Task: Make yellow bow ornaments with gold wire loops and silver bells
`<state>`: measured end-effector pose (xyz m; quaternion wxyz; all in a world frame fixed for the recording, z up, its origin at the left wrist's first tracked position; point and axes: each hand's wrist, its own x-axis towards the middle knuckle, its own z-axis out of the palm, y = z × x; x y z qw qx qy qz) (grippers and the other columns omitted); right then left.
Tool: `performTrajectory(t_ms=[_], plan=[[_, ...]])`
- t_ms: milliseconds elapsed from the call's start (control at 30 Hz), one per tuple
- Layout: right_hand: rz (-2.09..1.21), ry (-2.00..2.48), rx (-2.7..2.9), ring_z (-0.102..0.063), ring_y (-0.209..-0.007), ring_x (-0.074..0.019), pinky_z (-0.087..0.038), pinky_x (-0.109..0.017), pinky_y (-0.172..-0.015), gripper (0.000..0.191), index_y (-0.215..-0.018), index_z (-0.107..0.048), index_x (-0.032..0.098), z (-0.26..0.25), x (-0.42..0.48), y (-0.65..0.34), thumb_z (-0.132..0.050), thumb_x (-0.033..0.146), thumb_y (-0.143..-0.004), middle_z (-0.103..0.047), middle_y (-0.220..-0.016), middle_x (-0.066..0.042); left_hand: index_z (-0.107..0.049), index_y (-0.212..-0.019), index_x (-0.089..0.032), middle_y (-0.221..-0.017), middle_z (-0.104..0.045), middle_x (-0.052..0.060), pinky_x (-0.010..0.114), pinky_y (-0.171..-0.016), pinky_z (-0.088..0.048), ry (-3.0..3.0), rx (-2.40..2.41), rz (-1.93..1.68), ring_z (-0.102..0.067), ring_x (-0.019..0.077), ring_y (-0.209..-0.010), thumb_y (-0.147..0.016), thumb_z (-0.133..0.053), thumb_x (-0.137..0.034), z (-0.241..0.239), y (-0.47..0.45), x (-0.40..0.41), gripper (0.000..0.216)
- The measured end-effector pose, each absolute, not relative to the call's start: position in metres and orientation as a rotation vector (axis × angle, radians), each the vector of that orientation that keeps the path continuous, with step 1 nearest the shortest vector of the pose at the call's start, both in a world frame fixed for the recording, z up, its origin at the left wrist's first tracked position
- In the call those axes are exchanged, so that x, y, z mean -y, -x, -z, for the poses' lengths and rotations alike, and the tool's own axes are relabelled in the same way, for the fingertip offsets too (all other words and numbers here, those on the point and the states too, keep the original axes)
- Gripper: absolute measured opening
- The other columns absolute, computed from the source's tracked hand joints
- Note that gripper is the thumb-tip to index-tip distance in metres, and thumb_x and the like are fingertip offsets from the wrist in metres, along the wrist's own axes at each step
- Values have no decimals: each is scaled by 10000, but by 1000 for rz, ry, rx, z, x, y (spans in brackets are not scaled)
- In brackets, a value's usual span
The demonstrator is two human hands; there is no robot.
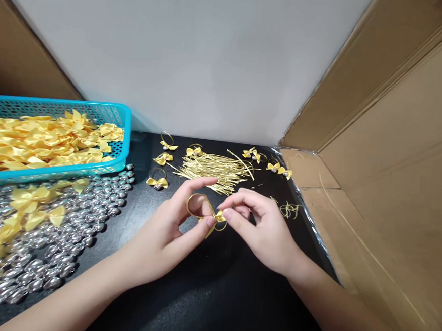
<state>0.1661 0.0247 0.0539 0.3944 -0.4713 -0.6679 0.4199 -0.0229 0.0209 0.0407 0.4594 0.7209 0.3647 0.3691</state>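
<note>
Above the dark table, my left hand (165, 232) pinches a small yellow ribbon bow (220, 216) between thumb and fingers, its index finger stretched out. A loop of gold twist tie (187, 203) stands up from the bow beside that thumb. On the other side, the closed fingertips of my right hand (267, 232) meet at the bow's right edge. Whether they grip the ribbon or a tie end is hidden. Just beyond both hands lies a pile of straight gold twist ties (220, 170).
A blue basket (126, 138) of yellow bows stands at the left. Before it spread many silver beads (64, 248) with loose bows (33, 198) on them. Bows with wire loops (157, 182) lie around the pile; curled tie scraps (289, 209) are at right. Cardboard walls (397, 132) flank the table.
</note>
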Motion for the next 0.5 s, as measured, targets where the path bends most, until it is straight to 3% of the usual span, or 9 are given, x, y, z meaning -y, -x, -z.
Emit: performTrajectory(t_ms=[100,267,367,500], plan=[[-1136,1208,1670,-369,-608,-108,-335,-254,-585,169,-932,-715,183,-54,-24,-165,-685,241,-775,-374,-625,66,-299,-1424,-307,-810,-553,-37,231,-707,-482,-1766,-904,-864,-556,118,-754,-971,-513,-229,-40,23,-21,507],[-1298,1234,1599,-302,-574,-101,-272,-251,-536,93,-803,-705,180,-54,-25,-164,-698,264,-763,-330,-584,74,-257,-1450,-307,-788,-561,-48,224,-738,-485,-1737,-897,-838,-548,107,-738,-969,-519,-222,-41,22,-21,554],[-1383,1214,1591,-293,-578,-97,-266,-240,-529,142,-855,-695,184,-55,-25,-165,-714,286,-759,-313,-599,80,-266,-1448,-301,-790,-565,-50,224,-750,-488,-1708,-912,-832,-562,104,-742,-960,-534,-230,-42,22,-22,562],[-1385,1246,1629,-331,-596,-90,-278,-231,-539,143,-744,-646,173,-58,-24,-164,-761,254,-725,-399,-611,70,-256,-1456,-281,-781,-583,-49,239,-741,-481,-1710,-898,-802,-571,111,-731,-949,-541,-213,-43,23,-23,586]])
